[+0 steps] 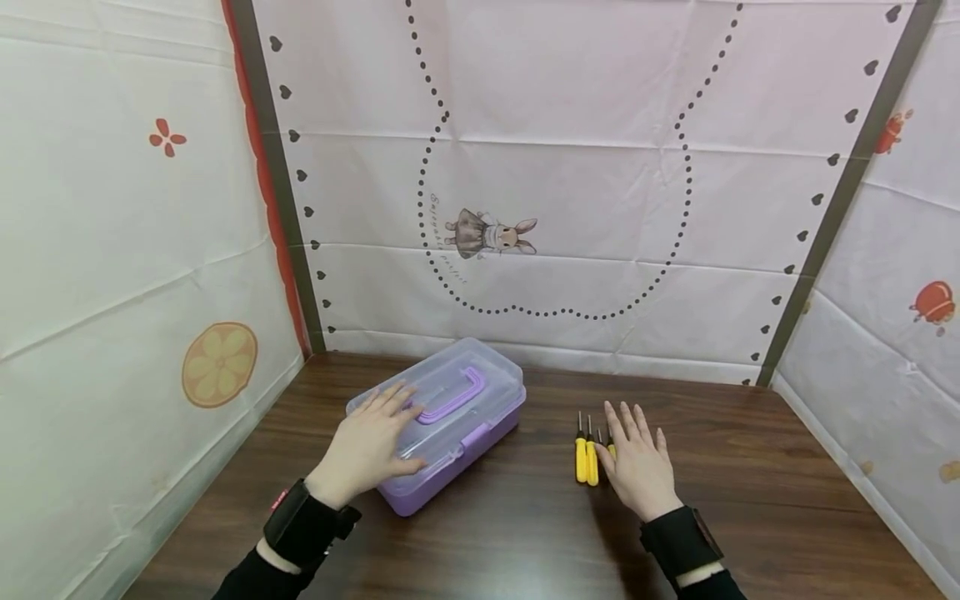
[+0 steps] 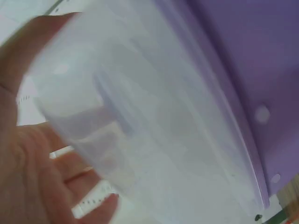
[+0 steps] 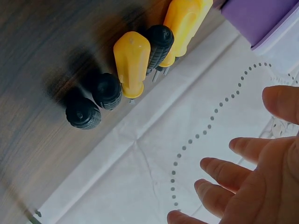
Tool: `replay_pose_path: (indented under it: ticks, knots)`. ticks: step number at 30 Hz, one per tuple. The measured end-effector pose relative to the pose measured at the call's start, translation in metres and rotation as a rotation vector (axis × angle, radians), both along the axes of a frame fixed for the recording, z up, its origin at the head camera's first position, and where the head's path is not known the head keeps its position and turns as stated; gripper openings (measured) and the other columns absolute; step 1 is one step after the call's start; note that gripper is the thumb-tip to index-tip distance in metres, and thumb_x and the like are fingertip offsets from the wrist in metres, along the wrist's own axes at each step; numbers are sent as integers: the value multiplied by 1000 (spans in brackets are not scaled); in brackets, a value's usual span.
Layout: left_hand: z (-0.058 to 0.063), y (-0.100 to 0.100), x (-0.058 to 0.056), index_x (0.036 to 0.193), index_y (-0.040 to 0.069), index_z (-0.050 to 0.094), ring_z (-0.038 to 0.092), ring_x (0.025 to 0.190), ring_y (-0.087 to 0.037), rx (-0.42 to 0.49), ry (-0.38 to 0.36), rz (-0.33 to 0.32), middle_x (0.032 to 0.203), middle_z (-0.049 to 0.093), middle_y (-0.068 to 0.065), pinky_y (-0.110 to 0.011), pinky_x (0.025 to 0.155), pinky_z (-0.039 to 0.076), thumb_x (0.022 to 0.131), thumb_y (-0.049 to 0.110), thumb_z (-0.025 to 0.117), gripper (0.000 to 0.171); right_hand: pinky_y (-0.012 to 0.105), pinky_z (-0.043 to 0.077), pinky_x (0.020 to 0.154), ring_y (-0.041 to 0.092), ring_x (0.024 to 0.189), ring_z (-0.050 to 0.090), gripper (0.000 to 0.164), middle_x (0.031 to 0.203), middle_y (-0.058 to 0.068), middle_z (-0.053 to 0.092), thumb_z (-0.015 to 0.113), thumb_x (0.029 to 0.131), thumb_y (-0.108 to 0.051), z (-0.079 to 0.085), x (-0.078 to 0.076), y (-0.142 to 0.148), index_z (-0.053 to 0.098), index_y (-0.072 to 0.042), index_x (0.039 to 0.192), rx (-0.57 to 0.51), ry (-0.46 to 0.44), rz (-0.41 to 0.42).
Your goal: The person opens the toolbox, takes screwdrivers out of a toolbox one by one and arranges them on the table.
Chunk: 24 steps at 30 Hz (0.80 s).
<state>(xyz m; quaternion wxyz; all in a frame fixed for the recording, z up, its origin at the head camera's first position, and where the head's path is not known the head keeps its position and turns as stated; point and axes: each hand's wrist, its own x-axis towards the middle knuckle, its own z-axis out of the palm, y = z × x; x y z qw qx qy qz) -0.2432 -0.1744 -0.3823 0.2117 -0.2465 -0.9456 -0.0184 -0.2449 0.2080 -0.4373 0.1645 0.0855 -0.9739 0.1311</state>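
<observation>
A purple toolbox (image 1: 420,493) with a translucent lid (image 1: 491,362) and a purple carrying handle (image 1: 472,385) sits at an angle on the table. Over the lid's left part is my left hand (image 1: 367,447), fingers spread and thumb along the near side. Its fingers (image 2: 77,184) show beside the lid in the left wrist view. To the right lie several screwdrivers with yellow handles (image 1: 581,460) and black handles (image 3: 83,113). My right hand (image 1: 639,468) hovers over them with fingers extended, holding nothing and partly hiding them in the head view.
A dark wooden table (image 1: 517,533) carries everything. White printed cloth (image 1: 570,200) stands behind it, with more cloth walls (image 1: 112,275) along the left and right sides. The toolbox stands near the back edge.
</observation>
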Motion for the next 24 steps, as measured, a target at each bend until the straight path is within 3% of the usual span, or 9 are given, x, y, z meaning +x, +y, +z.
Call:
replay_pose_path:
  ticks: [4,8,12,15,19,24]
  knots:
    - [4,-13,-2,133,9,64,52,129,-39,88,-93,73,144,53,-20,-54,81,57,71,44,85,74,69,21,113,45,146,25,64,156,28,32,55,101,-29,-1,0,3,31,-4,155,-2,-13,-8]
    - [1,-26,-12,131,4,64,59,120,-39,146,-39,106,135,60,-21,-50,74,58,73,31,87,68,69,19,114,45,146,23,63,157,28,31,54,102,-28,0,0,5,30,-4,155,0,-15,-16]
    - [-11,-41,-30,130,-1,62,62,118,-38,152,62,126,130,64,-21,-50,80,57,76,24,85,64,69,17,114,46,146,22,63,157,28,30,55,102,-27,1,0,7,30,-4,155,0,-20,-15]
    - [-19,-52,-46,135,-1,58,58,124,-38,119,88,148,135,61,-21,-54,94,51,81,20,80,62,69,17,114,46,147,22,63,157,28,30,54,102,-27,2,0,8,30,-4,155,2,-27,-13]
    - [-26,-63,-65,144,0,47,47,136,-37,85,76,188,145,52,-20,-62,110,35,90,18,71,62,70,16,114,45,147,21,63,158,28,28,53,102,-28,0,-2,9,30,-4,155,2,-25,-11]
    - [-36,-69,-82,150,1,38,35,144,-39,154,51,202,152,44,-19,-65,115,23,94,16,66,64,69,15,115,46,147,20,63,158,27,26,52,102,-28,-2,-2,10,28,-4,155,-13,-25,-11]
